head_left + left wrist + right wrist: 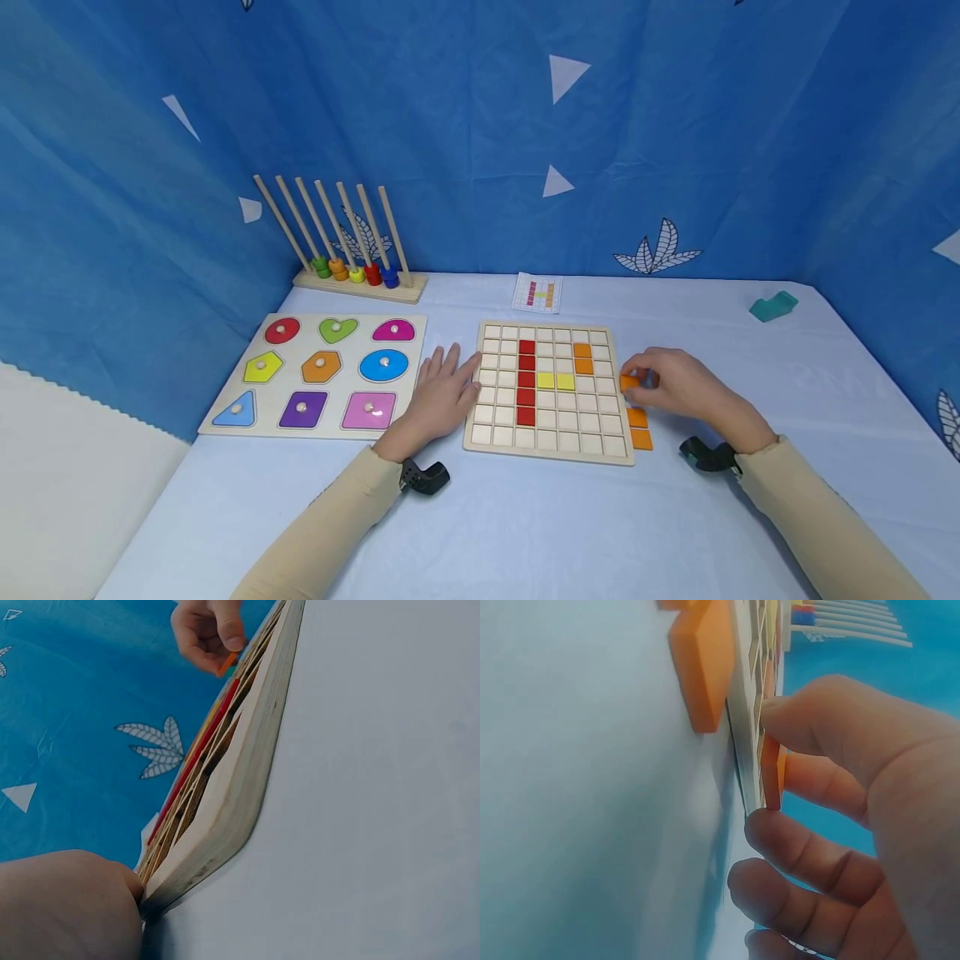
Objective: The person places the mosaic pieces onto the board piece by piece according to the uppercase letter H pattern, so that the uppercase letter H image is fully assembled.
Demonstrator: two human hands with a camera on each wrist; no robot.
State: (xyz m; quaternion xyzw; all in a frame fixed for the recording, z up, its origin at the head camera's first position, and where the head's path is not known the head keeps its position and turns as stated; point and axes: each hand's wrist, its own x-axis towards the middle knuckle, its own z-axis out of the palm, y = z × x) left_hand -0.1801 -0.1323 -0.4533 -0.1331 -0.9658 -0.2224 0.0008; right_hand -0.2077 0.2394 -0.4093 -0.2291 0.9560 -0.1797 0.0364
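Note:
A wooden grid board (pixel 540 457) lies on the table, with a column of several red tiles (pixel 527 379), two yellow tiles (pixel 556 381) and two orange tiles (pixel 582 359) in its cells. Between thumb and fingers, my right hand (pixel 681 383) pinches another orange square tile (pixel 772 772) at the board's right edge. Two loose orange tiles (pixel 639 428) lie beside that edge, nearer me. With fingers spread, my left hand (pixel 442 396) rests at the board's left edge, fingertips right at the rim.
Behind the board lies a small pattern card (pixel 537 293). A shape puzzle with knobs (pixel 285 372) is at left, and a peg stand with coloured beads (pixel 360 288) stands behind it. Far right lies a teal object (pixel 773 306). Blue cloth (pixel 480 150) hangs behind the table.

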